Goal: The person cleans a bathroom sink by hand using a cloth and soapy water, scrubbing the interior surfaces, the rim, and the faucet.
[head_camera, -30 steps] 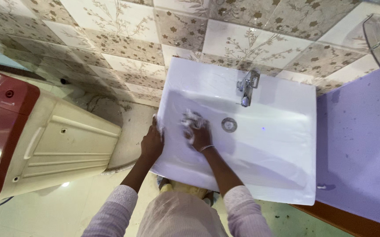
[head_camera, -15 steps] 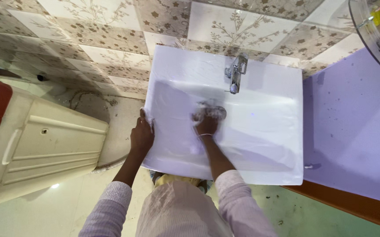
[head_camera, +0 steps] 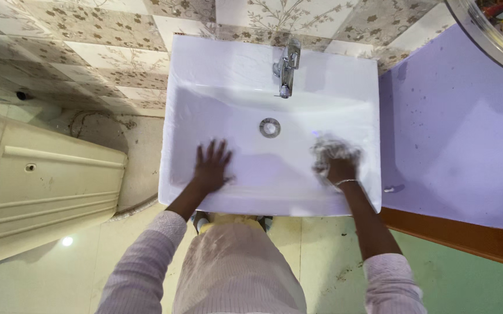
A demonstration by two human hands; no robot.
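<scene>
Left hand (head_camera: 211,168) flat in the white sink (head_camera: 205,81), grip open, fingers spread, palm down on the basin floor near the front rim. Right hand (head_camera: 340,168) at the basin's right side, grip closed around a blurred, soapy scrubber (head_camera: 332,149) pressed to the sink surface. Drain (head_camera: 269,127) between the hands, nearer the back. Chrome tap (head_camera: 286,67) behind it. Purple wall (head_camera: 455,134) right of the sink.
</scene>
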